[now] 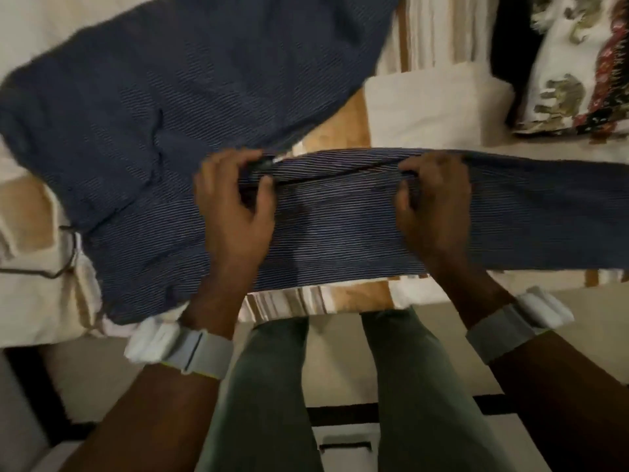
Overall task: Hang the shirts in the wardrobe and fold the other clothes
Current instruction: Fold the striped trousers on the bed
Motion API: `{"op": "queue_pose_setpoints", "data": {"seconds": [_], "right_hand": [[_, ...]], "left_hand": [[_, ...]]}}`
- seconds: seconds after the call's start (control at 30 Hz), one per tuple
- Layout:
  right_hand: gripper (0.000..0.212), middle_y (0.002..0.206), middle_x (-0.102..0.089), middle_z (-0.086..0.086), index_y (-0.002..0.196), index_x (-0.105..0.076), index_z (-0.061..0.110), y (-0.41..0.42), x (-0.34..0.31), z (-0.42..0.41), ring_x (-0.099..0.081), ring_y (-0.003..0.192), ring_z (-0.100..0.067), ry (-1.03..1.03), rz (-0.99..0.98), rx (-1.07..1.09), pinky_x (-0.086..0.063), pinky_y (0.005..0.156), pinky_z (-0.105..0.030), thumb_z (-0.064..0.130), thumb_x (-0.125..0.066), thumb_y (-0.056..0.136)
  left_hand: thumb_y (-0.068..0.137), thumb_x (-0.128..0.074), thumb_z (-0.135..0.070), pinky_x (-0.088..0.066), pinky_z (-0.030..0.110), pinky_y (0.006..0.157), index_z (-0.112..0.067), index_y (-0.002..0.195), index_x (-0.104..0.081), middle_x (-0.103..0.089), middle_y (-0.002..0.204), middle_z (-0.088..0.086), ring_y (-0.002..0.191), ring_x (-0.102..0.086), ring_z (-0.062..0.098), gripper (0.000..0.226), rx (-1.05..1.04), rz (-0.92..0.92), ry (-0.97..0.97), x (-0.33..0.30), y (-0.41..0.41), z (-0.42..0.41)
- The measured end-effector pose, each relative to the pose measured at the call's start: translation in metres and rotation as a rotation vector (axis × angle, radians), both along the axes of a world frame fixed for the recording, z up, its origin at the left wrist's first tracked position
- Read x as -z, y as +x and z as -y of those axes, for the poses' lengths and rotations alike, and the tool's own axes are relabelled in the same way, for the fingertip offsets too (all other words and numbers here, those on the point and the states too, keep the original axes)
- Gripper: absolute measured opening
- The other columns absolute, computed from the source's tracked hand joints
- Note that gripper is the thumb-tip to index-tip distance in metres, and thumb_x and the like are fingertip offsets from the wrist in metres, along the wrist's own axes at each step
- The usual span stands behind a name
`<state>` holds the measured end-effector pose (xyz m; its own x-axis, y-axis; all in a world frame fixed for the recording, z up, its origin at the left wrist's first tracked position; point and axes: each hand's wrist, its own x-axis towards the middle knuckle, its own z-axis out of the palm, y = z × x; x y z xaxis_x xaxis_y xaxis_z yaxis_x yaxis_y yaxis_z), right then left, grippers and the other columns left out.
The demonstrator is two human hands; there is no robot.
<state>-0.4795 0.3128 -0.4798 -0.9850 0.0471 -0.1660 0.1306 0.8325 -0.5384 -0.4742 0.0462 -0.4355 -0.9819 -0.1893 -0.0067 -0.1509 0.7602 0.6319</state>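
A dark blue pinstriped garment (143, 107) lies spread over the bed, one part stretching up to the left and another running right across the near edge. My left hand (235, 202) pinches the upper edge of the near part between thumb and fingers. My right hand (432, 199) grips the same edge further right, fingers curled over the fabric. Between the two hands the cloth is pulled flat and taut. Both wrists wear grey bands with white cloth.
The bed (347, 298) has a striped white and tan cover. A wire hanger (64, 257) lies at the left by the garment. A folded white cloth (439, 110) sits behind my right hand, and an elephant-print pillow (571, 73) at the far right. My legs stand at the bed's edge.
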Motion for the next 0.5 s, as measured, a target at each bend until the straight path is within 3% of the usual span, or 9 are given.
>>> {"op": "queue_pose_setpoints", "data": {"seconds": [0.07,0.13,0.23,0.33,0.43,0.5], "right_hand": [[0.024,0.115,-0.063,-0.012,0.116,-0.068,0.015,-0.002,-0.007,0.041,-0.055,0.107,-0.030,-0.076,-0.009,-0.303,-0.043,0.087,-0.040,0.021,-0.060,0.094],[0.024,0.111,-0.065,-0.008,0.118,-0.069,0.015,0.002,-0.010,0.075,-0.058,0.101,-0.025,-0.156,0.082,-0.504,-0.044,0.084,-0.034,0.022,-0.060,0.097],[0.023,0.104,-0.070,0.003,0.122,-0.067,0.026,0.017,-0.011,0.130,-0.065,0.084,-0.015,-0.191,0.255,-0.628,-0.052,0.070,-0.030,0.031,-0.060,0.100],[0.020,0.089,-0.064,0.016,0.119,-0.066,0.031,0.027,-0.014,0.169,-0.058,0.074,-0.008,-0.221,0.335,-0.641,-0.054,0.068,-0.033,0.033,-0.064,0.099],[0.027,0.099,-0.065,0.013,0.123,-0.066,0.031,0.041,-0.010,0.198,-0.058,0.085,-0.007,-0.175,0.371,-0.623,-0.055,0.078,-0.035,0.041,-0.066,0.097],[0.046,0.111,-0.066,0.006,0.128,-0.064,0.030,0.051,-0.009,0.212,-0.061,0.099,-0.014,-0.118,0.326,-0.657,-0.054,0.086,-0.039,0.056,-0.068,0.090]], "left_hand": [[0.100,-0.065,-0.022,-0.042,0.039,0.106,-0.002,0.128,-0.060,-0.058,0.125,0.020,0.119,-0.054,0.032,0.034,-0.287,-0.022,-0.143,-0.002,0.042,0.070],[0.098,-0.066,-0.030,-0.044,0.045,0.106,0.001,0.130,-0.057,-0.057,0.126,0.025,0.120,-0.054,0.039,0.046,-0.606,0.009,-0.206,0.004,0.079,0.132],[0.095,-0.066,-0.049,-0.047,0.042,0.099,-0.004,0.127,-0.055,-0.061,0.125,0.023,0.118,-0.059,0.038,0.056,-0.941,0.278,0.041,0.007,0.112,0.202],[0.080,-0.057,-0.080,-0.048,0.045,0.102,-0.020,0.116,-0.055,-0.068,0.122,0.006,0.114,-0.063,0.025,0.070,-0.870,0.541,0.143,0.014,0.120,0.220],[0.080,-0.067,-0.073,-0.048,0.038,0.088,-0.021,0.100,-0.059,-0.071,0.108,0.010,0.101,-0.066,0.027,0.056,-0.857,0.527,0.114,0.019,0.123,0.227],[0.082,-0.065,-0.075,-0.045,0.036,0.079,-0.019,0.093,-0.060,-0.071,0.096,0.009,0.092,-0.066,0.028,0.057,-0.882,0.586,0.109,0.023,0.132,0.232]]}}
